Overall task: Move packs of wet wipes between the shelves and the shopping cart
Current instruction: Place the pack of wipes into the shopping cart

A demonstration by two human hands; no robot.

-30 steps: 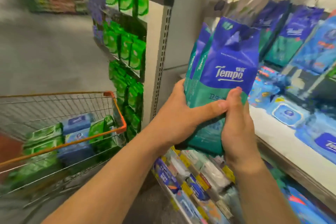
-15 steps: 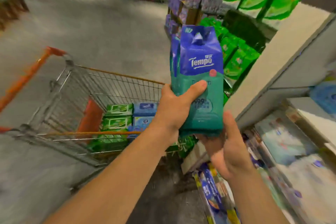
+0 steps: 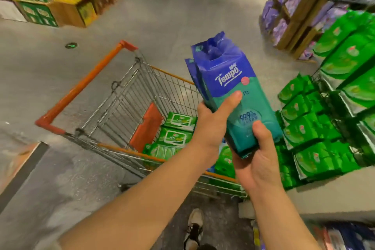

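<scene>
Both hands (image 3: 233,142) grip Tempo pack (image 3: 233,95) above cart rim (image 3: 129,151).

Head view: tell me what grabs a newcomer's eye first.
The blue and teal Tempo pack at centre, tilted and gripped by the left hand at its side and the right hand under its base. Behind it to the left, the orange-handled cart holds green packs. Bright green bags fill the shelves on the right.
</scene>
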